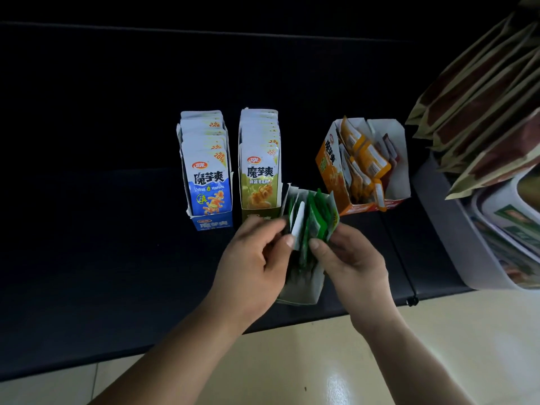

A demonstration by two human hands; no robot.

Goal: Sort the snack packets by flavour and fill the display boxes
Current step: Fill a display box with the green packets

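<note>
Packets: green foil snack packets (314,217) upright in white-green card box (305,290), between my hands.
Grip: my left hand (257,255) and right hand (350,261) each pinch packet edges.
Axis: box runs away from me.

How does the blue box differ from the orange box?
The blue box holds packets in a neat upright row, all facing front; in the orange box they lie jumbled and tilted. The blue box shows one flavour only; the orange box has dark red packets mixed in. The blue box stands square to the camera; the orange box is turned at an angle. Both are open-topped, on the dark surface.
</note>
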